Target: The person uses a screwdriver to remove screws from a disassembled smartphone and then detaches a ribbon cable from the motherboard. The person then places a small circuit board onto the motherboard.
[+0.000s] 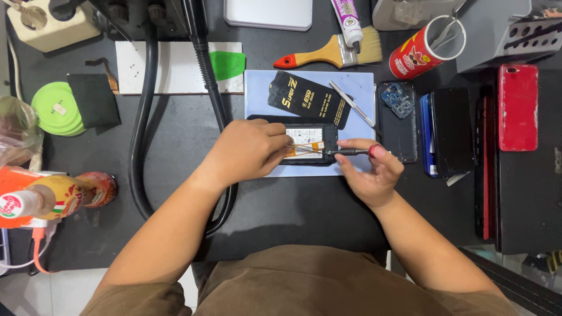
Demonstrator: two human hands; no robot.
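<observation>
- A person at a dark workbench bends over an opened phone, which lies back-up on a pale blue mat at the middle of the bench, directly in front of them.
- The left hand rests across the phone's left half, fingers curled down and closed on its edge, apparently to keep the body from sliding under the tool.
- The right hand pinches a slim screwdriver between thumb and fingertips, laid nearly flat with its tip over the phone's exposed interior; the light grip suits fine turning rather than force.
- A black packet and a thin metal tool lie on the mat just beyond the phone, within easy reach.
- To the right, well clear of the work, sit a small circuit board on a dark phone shell, several other handsets and a red phone.
- A paintbrush, a glue tube and a red can holding tweezers line the far edge.
- A black hose loops down the bench on the left.
</observation>
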